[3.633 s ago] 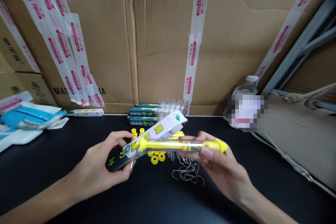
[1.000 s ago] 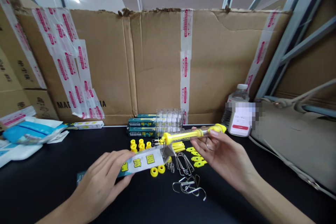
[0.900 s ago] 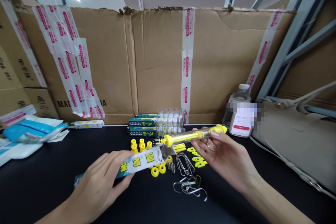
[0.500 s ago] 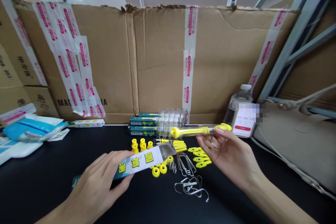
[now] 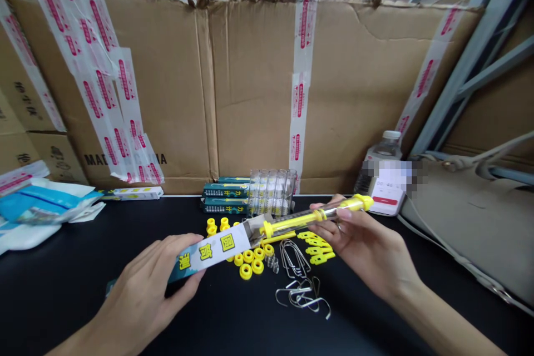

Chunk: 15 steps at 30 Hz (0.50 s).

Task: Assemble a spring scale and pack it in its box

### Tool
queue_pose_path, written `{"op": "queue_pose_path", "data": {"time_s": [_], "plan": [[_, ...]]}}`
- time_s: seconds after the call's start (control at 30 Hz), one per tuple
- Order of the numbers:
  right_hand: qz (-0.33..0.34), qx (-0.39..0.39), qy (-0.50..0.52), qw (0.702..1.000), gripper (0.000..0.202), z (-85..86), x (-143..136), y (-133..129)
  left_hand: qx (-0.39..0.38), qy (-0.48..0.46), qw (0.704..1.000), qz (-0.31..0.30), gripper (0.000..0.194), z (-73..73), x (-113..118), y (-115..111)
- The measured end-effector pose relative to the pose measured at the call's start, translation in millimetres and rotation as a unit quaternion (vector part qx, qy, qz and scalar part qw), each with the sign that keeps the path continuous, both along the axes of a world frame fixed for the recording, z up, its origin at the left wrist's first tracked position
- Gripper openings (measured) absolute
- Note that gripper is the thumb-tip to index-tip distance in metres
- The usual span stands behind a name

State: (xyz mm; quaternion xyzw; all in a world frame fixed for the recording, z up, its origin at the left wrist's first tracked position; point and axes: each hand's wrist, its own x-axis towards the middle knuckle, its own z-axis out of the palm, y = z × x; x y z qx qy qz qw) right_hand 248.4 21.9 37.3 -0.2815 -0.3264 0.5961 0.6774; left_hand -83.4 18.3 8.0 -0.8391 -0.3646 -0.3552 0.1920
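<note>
My left hand (image 5: 156, 283) is closed around a slim white and teal carton (image 5: 214, 247) with yellow printed characters. The carton's open end, flap up, faces right. My right hand (image 5: 361, 239) grips a spring scale (image 5: 311, 217), a clear tube with yellow parts inside and a yellow cap. Its left end is at the carton's mouth; whether it has entered, I cannot tell. Below on the black table lie yellow ring caps (image 5: 246, 271), small springs (image 5: 272, 263), bent metal hooks (image 5: 303, 296) and flat yellow pieces (image 5: 320, 250).
Behind the hands, clear tubes (image 5: 273, 192) stand in front of stacked teal cartons (image 5: 225, 203). At the right are a bottle (image 5: 386, 147), a phone (image 5: 387, 192) and a beige bag (image 5: 471, 233). Blue and white packaging (image 5: 45, 206) lies left. A cardboard wall (image 5: 250, 94) closes the back.
The spring scale has tilted, its left end coming down to the carton's mouth. My left hand and the carton have shifted slightly left in the view.
</note>
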Motion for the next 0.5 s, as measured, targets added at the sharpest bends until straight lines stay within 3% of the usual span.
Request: {"op": "queue_pose_path", "data": {"time_s": [0.37,0.5], "plan": [[0.002,0.045,-0.081,0.996,0.02,-1.4,-8,-5,0.007,0.03,0.999,-0.03,0.025,-0.7,-1,-1],[0.04,0.067,-0.14,0.987,0.019,-2.3,-12,-7,-0.003,0.038,0.999,-0.026,0.026,-2.9,-2,0]]}}
